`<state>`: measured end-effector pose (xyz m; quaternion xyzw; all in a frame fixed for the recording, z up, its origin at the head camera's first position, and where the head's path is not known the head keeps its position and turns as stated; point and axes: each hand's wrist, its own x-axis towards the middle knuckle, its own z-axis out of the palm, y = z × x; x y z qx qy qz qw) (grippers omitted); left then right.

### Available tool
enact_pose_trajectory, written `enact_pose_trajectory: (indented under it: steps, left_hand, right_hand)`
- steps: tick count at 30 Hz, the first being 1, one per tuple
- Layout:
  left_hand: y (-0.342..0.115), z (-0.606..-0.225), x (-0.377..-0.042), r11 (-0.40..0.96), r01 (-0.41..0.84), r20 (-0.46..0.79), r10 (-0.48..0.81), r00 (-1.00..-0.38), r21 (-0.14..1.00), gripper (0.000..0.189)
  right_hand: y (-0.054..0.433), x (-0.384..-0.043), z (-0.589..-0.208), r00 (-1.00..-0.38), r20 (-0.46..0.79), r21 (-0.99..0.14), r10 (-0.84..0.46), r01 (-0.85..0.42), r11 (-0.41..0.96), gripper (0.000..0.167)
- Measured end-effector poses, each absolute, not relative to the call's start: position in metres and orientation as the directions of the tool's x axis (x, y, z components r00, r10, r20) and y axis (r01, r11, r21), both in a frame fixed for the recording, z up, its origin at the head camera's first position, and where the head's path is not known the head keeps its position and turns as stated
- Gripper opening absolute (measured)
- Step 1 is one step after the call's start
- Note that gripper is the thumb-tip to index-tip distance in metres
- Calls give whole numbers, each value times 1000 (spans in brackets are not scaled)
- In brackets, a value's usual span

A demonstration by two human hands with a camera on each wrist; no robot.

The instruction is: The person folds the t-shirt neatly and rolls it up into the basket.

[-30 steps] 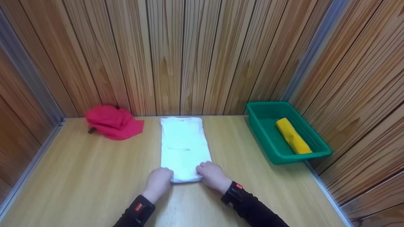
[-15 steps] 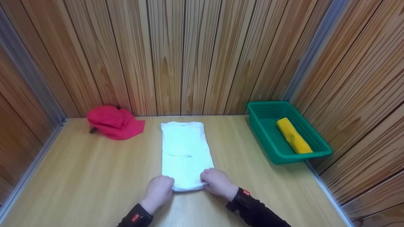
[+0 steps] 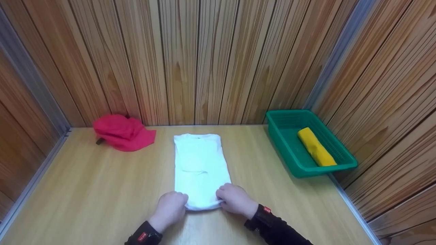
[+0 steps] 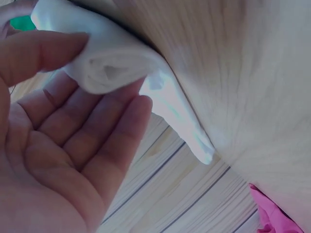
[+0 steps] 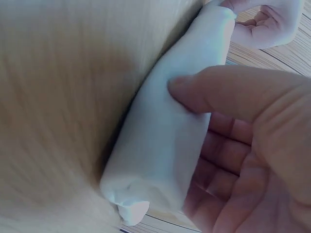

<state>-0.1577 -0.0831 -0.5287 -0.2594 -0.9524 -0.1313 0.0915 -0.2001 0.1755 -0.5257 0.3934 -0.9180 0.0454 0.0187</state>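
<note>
A white T-shirt (image 3: 201, 156), folded into a long strip, lies flat in the middle of the table with a collar-like edge at its far end. Its near end is rolled up, and the spiral of the roll (image 4: 109, 73) shows in the left wrist view. My left hand (image 3: 170, 207) grips the left end of this roll, thumb on the near side and fingers over the far side. At the right end, my right hand (image 3: 236, 200) pinches the roll the same way; its thumb (image 5: 189, 92) presses on the white fabric in the right wrist view.
A red cap (image 3: 121, 132) lies at the back left, by the wood-panelled wall (image 3: 180, 61). At the right, a green basket (image 3: 286, 156) holds a rolled yellow cloth (image 3: 316, 146). The side wall rises just beyond the basket.
Both hands have moved toward me with the shirt's rolled end, and the whole shirt has slid nearer, its far edge now away from the back wall. Cap and basket stay put.
</note>
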Motion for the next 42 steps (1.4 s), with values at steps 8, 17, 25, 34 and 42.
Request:
enact_pose_trajectory:
  steps: [8,17,25,34,42]
  left_hand:
    - [-94,-522,-178,766,445,118,444,-888,463,17]
    - [-100,-522,-203,720,344,86,370,-925,602,7]
    - [-97,-520,-223,783,246,51,264,-963,572,4]
    - [-91,-531,-233,830,241,54,248,-967,503,12]
    - [-88,-531,-235,858,268,86,257,-963,437,19]
  right_hand:
    - [178,-214,-518,-675,62,-103,-735,-737,668,12]
    - [179,-244,-514,-740,-39,-272,-671,-638,720,4]
    - [172,-261,-513,-800,-68,-245,-596,-565,788,8]
    - [164,-266,-527,-812,-13,-81,-583,-581,810,10]
    - [165,-268,-531,-801,51,-68,-597,-599,798,5]
